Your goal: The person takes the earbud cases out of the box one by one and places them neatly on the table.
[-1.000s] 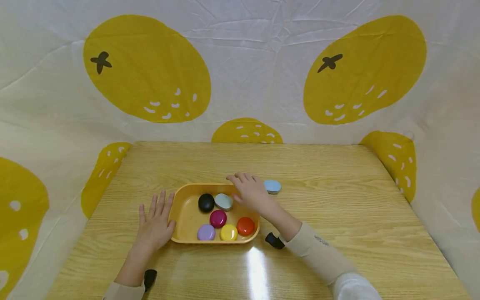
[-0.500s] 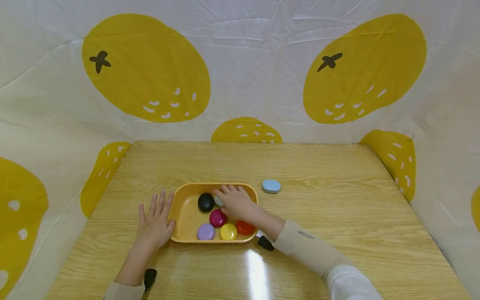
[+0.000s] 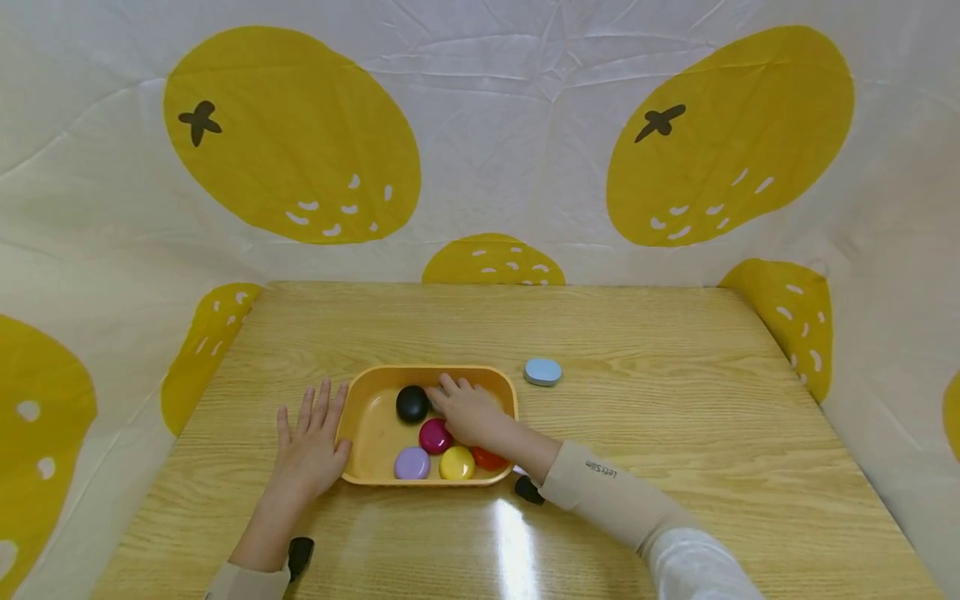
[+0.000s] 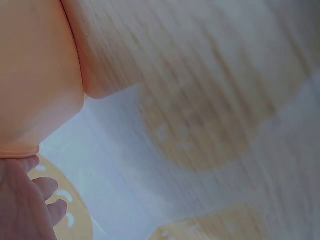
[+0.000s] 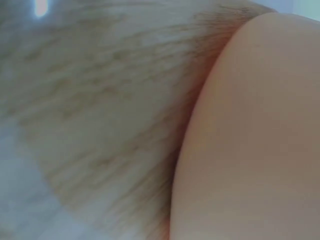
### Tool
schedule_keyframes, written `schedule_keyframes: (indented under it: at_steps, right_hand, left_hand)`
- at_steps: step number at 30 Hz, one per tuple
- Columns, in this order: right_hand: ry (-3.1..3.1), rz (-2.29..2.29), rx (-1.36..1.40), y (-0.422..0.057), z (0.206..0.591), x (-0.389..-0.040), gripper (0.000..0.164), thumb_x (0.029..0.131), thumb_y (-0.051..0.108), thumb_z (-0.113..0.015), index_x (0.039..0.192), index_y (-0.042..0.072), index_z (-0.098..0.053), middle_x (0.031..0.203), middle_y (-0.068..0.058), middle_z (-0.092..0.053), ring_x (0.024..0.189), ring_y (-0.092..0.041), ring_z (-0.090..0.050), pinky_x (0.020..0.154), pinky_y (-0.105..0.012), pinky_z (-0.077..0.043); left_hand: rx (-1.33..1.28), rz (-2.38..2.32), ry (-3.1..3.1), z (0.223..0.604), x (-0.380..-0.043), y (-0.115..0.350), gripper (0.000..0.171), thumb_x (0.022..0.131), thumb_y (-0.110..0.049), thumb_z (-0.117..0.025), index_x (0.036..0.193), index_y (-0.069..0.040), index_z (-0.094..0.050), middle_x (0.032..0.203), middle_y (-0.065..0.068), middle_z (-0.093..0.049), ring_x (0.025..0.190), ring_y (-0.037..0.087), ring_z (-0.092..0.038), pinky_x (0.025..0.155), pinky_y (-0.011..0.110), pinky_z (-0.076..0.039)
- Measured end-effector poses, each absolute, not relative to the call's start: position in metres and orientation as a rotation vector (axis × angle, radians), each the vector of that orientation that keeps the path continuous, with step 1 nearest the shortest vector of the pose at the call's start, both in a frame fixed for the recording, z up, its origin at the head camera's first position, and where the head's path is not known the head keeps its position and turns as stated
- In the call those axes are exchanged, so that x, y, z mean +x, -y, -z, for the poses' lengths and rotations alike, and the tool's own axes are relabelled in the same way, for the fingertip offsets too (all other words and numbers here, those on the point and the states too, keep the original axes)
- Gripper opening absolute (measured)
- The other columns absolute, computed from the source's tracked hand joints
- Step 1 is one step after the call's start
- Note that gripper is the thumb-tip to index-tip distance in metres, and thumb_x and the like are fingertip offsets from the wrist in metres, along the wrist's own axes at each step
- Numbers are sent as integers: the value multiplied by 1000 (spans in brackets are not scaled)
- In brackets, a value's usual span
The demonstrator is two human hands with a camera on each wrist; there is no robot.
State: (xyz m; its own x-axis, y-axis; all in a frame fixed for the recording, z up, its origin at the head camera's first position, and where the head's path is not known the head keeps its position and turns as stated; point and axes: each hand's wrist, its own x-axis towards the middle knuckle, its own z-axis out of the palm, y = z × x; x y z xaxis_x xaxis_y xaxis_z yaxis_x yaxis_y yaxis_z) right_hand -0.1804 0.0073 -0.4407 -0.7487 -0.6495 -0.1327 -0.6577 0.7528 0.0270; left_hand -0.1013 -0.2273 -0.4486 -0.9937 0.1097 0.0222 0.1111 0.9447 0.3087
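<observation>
An orange tray (image 3: 371,446) stands on the wooden table in the head view. My left hand (image 3: 309,450) lies along its left side, fingers straight and thumb near the rim. The left wrist view shows this hand (image 4: 22,202) at the lip of the tray wall (image 4: 40,75). Inside the tray, my right hand (image 3: 471,411) has its fingers curled over a grey oval piece (image 3: 437,402), mostly hidden beneath them. Beside it lie a black piece (image 3: 412,404) and a magenta piece (image 3: 436,436). In the right wrist view only the tray's outer wall (image 5: 255,135) appears, with no fingers.
A lilac piece (image 3: 412,463), a yellow piece (image 3: 457,463) and a partly covered red piece (image 3: 489,458) lie at the tray's near side. On the wooden table (image 3: 660,375), a light blue oval piece (image 3: 543,372) sits beyond the tray's right corner.
My right hand has moved left and down from the tray's back right edge onto the grey oval piece, uncovering the light blue one. The left hand has stayed put.
</observation>
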Motion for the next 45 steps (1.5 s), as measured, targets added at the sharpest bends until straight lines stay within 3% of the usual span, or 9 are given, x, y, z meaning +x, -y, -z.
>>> schedule_keyframes:
  at_steps: [4,11,21,25,31,36,45]
  right_hand:
    - [-2832,-74,-1086,-9,442,-180,43,92,19,-51,134,22,-44,117,-4,-41,94,-20,-48,76,-33,-49]
    - [-2835,8,-1105,-14,444,-179,35,96,20,-45,131,25,-47,113,-5,-46,94,-22,-48,79,-37,-48]
    - [-2852,2,-1167,-18,441,-178,43,87,24,-60,129,26,-47,112,-7,-46,99,-23,-47,79,-35,-45]
    - [-2874,69,-1230,-29,432,-182,36,88,17,-58,123,24,-50,111,-7,-46,103,-24,-47,82,-37,-45]
    - [-2926,230,-1204,-55,406,-189,40,83,2,-60,118,19,-53,117,-11,-46,110,-30,-46,90,-45,-43]
    - [-2977,365,-1140,-87,390,-195,41,79,-4,-63,114,15,-52,114,-15,-48,104,-35,-48,87,-49,-44]
    - [-3067,499,-936,-154,399,-217,39,78,-10,-62,110,11,-52,111,-19,-46,99,-38,-46,85,-55,-38]
  left_hand:
    - [-172,479,3106,449,-101,228,71,91,-22,-46,148,-11,-6,152,20,-3,138,36,8,103,61,12]
    - [-181,487,3099,449,-102,227,70,91,-22,-46,148,-10,-7,152,19,-1,138,37,7,103,61,12]
    - [-180,492,3101,449,-101,228,71,91,-23,-46,148,-11,-6,152,20,-1,138,37,9,103,61,13]
    - [-180,498,3098,449,-101,228,70,91,-22,-46,148,-10,-7,152,20,-2,138,36,9,103,60,14]
    - [-185,495,3088,448,-101,227,71,91,-21,-47,148,-11,-6,151,21,-4,138,37,7,103,62,11]
    - [-181,490,3096,448,-101,227,72,91,-22,-47,148,-12,-4,151,21,-4,138,36,9,103,62,11]
    - [-179,500,3095,448,-101,228,72,91,-22,-47,148,-12,-5,152,20,-1,138,36,10,103,62,11]
